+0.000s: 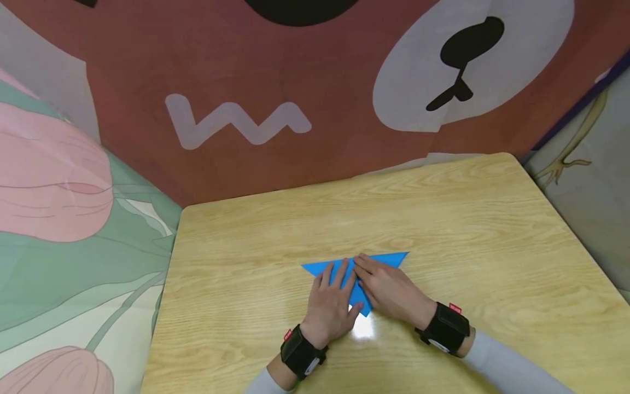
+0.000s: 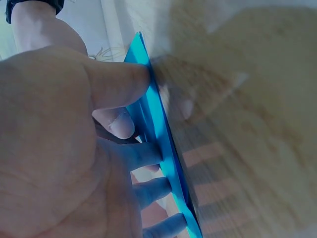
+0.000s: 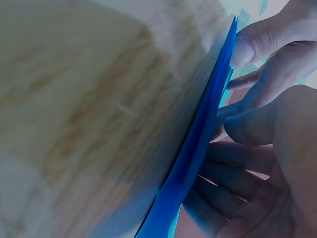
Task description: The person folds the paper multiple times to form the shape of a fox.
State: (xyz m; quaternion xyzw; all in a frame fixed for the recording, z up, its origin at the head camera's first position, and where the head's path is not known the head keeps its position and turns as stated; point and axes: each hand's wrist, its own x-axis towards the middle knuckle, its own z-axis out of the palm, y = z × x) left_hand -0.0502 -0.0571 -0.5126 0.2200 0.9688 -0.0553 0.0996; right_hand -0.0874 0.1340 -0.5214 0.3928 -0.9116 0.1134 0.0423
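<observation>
A blue sheet of folded paper (image 1: 362, 300) lies on the table as a triangle, its long edge at the far side and its point toward me. My left hand (image 1: 330, 306) rests on its left half with fingers spread, the thumb by the near point. My right hand (image 1: 394, 287) lies over the right half, fingertips at the middle of the far edge, right beside the left fingers. In the left wrist view the thumb and fingertips press the paper (image 2: 161, 119). Thin layers show along the edge of the paper (image 3: 198, 139) in the right wrist view.
The light wood table (image 1: 236, 306) stretches around the paper, with a bright reflection near its point. Behind the table hangs a brown cartoon backdrop (image 1: 344, 142); a floral cloth (image 1: 59, 273) hangs on the left. Both wrists wear black bands (image 1: 445, 328).
</observation>
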